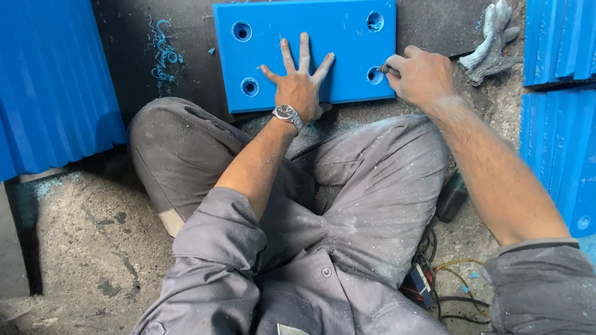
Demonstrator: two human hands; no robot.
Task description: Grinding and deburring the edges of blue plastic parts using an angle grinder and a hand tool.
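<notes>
Grey-trousered knees frame a blue plate [308, 53] lying on a dark board [433, 14] on the floor.

Left hand [300, 84] lies flat and released on the plate, fingers spread. Right hand [420, 77] is clenched on a small tool [383, 68] at the plate's lower-right hole [374, 75]. A slip could gouge the plate; shavings [163, 51] lie left of it, a glove [490, 42] to its right.

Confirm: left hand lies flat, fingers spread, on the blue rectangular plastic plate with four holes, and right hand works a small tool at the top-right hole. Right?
Not quite. In the head view the right hand holds the small tool at the bottom-right hole, not the top-right one. The rest holds: the left hand lies flat, fingers spread, on the blue rectangular plastic plate with four holes.
</notes>
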